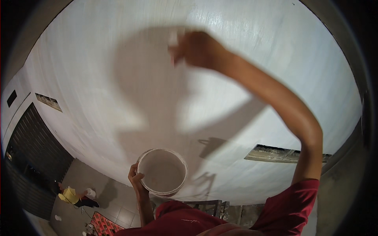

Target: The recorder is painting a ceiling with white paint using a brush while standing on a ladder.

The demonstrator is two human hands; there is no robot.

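Note:
My left hand [136,177] grips the side of a round white bucket [184,173], thumb over the rim, in front of my body. Its inside looks pale, with a whitish coating. My right hand [201,49] is raised high at the whitish wall [232,106], arm bent out to the right. Its fingers look curled and are smeared by motion. A pale bit shows at the fingertips, too blurred to name. My shadow falls broadly over the wall, which has streaky, partly shiny patches near the top.
A vent slot [275,154] opens in the wall at lower right, another vent [49,102] at left. Below me is a dark metal frame [208,204]. On the floor at lower left, a person in yellow [70,194] is beside a white bucket [91,193] and a red patterned mat [103,225].

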